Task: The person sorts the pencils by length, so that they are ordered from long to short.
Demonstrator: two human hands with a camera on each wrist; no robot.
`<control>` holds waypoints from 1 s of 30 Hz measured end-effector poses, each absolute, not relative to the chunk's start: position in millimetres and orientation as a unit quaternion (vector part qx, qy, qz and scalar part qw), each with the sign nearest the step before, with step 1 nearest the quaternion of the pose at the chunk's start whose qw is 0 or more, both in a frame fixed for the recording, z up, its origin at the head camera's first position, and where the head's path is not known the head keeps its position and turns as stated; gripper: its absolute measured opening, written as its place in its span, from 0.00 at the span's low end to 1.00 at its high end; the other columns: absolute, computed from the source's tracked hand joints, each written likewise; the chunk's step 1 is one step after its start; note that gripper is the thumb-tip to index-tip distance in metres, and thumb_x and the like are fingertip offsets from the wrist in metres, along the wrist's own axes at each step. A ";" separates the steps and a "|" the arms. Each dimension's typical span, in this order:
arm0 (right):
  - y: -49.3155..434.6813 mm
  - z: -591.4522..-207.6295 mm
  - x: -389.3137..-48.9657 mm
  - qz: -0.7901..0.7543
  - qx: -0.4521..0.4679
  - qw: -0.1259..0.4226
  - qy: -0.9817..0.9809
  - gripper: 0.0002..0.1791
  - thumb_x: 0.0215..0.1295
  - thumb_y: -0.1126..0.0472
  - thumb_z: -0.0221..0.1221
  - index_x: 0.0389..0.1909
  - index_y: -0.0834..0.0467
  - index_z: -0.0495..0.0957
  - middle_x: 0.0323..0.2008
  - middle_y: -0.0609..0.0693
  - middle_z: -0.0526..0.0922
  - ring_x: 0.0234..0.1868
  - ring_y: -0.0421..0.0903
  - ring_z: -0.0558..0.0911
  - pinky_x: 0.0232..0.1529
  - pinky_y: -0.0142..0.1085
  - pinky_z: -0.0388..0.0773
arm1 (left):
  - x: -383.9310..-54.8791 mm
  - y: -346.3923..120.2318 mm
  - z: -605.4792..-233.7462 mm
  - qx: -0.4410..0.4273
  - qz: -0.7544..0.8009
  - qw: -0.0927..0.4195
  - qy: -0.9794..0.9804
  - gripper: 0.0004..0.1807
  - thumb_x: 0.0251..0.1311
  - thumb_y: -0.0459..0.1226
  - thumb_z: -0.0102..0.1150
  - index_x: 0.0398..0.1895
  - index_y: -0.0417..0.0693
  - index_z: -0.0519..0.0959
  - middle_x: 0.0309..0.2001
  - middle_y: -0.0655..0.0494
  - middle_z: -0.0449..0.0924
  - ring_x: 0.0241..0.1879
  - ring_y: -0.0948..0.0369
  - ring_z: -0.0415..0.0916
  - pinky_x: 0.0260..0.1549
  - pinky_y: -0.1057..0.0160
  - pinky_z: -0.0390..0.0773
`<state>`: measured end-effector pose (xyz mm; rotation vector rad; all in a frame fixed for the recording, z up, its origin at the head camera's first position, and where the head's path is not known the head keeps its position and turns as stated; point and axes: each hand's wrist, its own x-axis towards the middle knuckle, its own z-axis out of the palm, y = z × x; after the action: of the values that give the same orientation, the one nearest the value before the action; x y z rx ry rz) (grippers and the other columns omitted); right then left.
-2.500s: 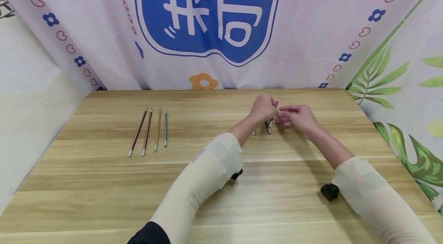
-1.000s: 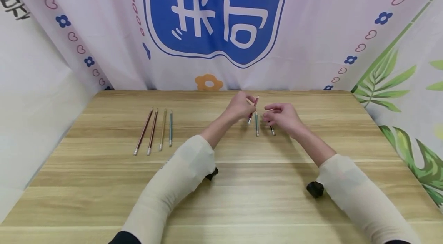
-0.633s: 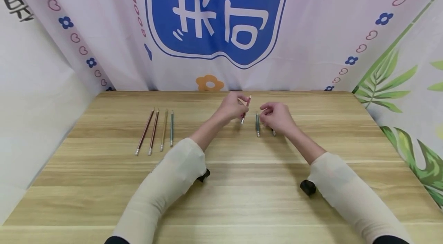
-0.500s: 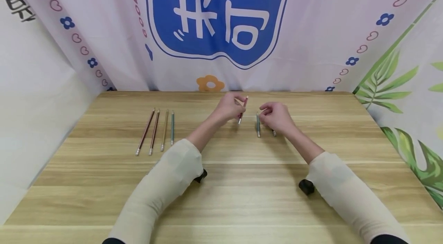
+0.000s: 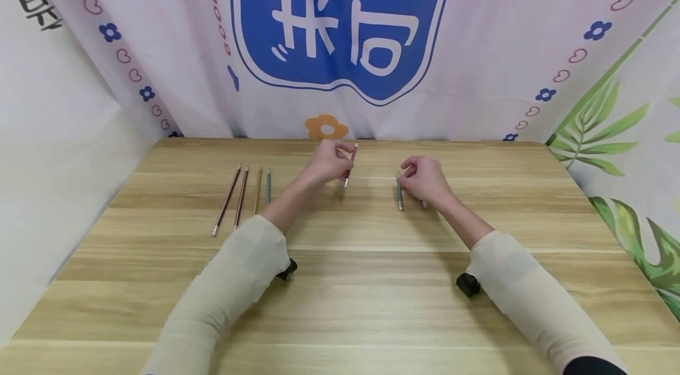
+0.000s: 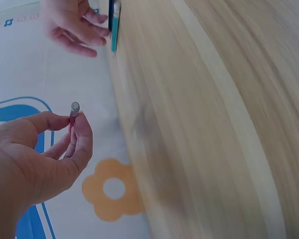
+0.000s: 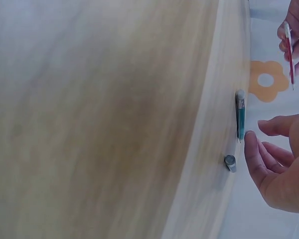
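Observation:
Between thumb and fingertips, my left hand [image 5: 328, 162] pinches a red pencil [image 5: 349, 166] above the table's far part, its white eraser end pointing down toward me. In the left wrist view that eraser end [image 6: 75, 106] sticks out past the fingertips. My right hand [image 5: 426, 179] hovers by a teal pencil [image 5: 400, 196] lying on the table; the right wrist view shows its thumb and fingers [image 7: 256, 159] apart, with nothing held. A dark pencil [image 5: 424, 205] lies mostly hidden beneath the right hand, only its eraser end showing.
Left on the wooden table [image 5: 340, 304] lies a spaced row: two dark red pencils [image 5: 227, 201] [image 5: 241, 196], a tan pencil [image 5: 258, 189] and a blue-grey pencil [image 5: 268, 185]. The left forearm covers some lower ends. A printed curtain [image 5: 478, 68] hangs along the far edge.
My left hand has carried the red pencil leftward, away from the right hand, uncovering the teal pencil. The right hand has shifted slightly left, over the dark pencil and beside the teal one.

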<state>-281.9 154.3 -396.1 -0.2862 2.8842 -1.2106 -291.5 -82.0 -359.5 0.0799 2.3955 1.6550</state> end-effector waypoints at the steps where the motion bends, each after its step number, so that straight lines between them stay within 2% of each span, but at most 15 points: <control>1: 153.9 -396.7 -282.4 -0.382 -0.091 -0.001 0.920 0.17 0.62 0.70 0.64 0.51 0.73 0.81 0.38 0.62 0.89 0.35 0.49 0.87 0.36 0.30 0.83 | -291.1 -85.4 -359.3 0.026 0.563 0.114 0.818 0.22 0.65 0.21 0.55 0.63 0.31 0.75 0.49 0.28 0.81 0.39 0.42 0.83 0.28 0.65 0.88; 10: 146.3 -402.0 -287.2 -0.353 -0.099 0.003 0.930 0.16 0.61 0.68 0.68 0.48 0.72 0.82 0.38 0.62 0.88 0.39 0.54 0.87 0.43 0.42 0.87 | -288.7 -112.4 -359.5 0.022 0.557 0.104 0.823 0.22 0.66 0.21 0.54 0.65 0.31 0.74 0.50 0.26 0.79 0.44 0.35 0.82 0.31 0.63 0.90; 14: 140.9 -402.0 -287.2 -0.345 -0.101 0.010 0.933 0.16 0.58 0.67 0.71 0.45 0.71 0.83 0.37 0.62 0.88 0.39 0.54 0.87 0.45 0.43 0.87 | -287.2 -123.4 -360.5 0.024 0.542 0.099 0.834 0.22 0.68 0.23 0.55 0.65 0.33 0.74 0.50 0.27 0.79 0.45 0.36 0.83 0.32 0.64 0.90; 16: 139.2 -402.9 -287.8 -0.341 -0.100 0.016 0.934 0.16 0.58 0.67 0.72 0.44 0.70 0.83 0.36 0.61 0.89 0.36 0.50 0.86 0.41 0.40 0.86 | -286.8 -128.3 -361.9 0.026 0.539 0.095 0.836 0.22 0.68 0.23 0.55 0.65 0.33 0.74 0.50 0.28 0.80 0.43 0.37 0.83 0.32 0.64 0.90; 20: 135.9 -404.0 -289.0 -0.358 -0.089 0.039 0.929 0.13 0.59 0.67 0.72 0.42 0.69 0.82 0.34 0.59 0.88 0.26 0.44 0.84 0.28 0.32 0.85 | -285.4 -136.7 -363.0 0.028 0.540 0.089 0.837 0.23 0.68 0.22 0.54 0.66 0.31 0.73 0.47 0.28 0.79 0.37 0.42 0.84 0.29 0.65 0.89; 23: 133.3 -403.5 -289.6 -0.376 -0.083 0.052 0.921 0.11 0.60 0.69 0.71 0.40 0.69 0.82 0.32 0.59 0.87 0.19 0.42 0.83 0.20 0.30 0.84 | -285.2 -142.4 -363.7 0.027 0.537 0.088 0.839 0.23 0.68 0.22 0.54 0.66 0.30 0.73 0.46 0.29 0.79 0.33 0.46 0.83 0.27 0.66 0.88; 30: 128.9 -401.2 -290.4 -0.370 -0.078 0.056 0.924 0.06 0.57 0.70 0.66 0.34 0.68 0.82 0.23 0.54 0.85 0.16 0.40 0.81 0.17 0.29 0.83 | -285.8 -154.1 -367.9 0.021 0.529 0.091 0.843 0.24 0.68 0.23 0.54 0.67 0.32 0.72 0.46 0.30 0.79 0.31 0.49 0.83 0.30 0.63 0.89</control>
<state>-290.4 128.9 -401.2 -0.2362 2.8029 -1.1240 -285.8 -154.1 -367.9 0.0626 2.5062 1.5728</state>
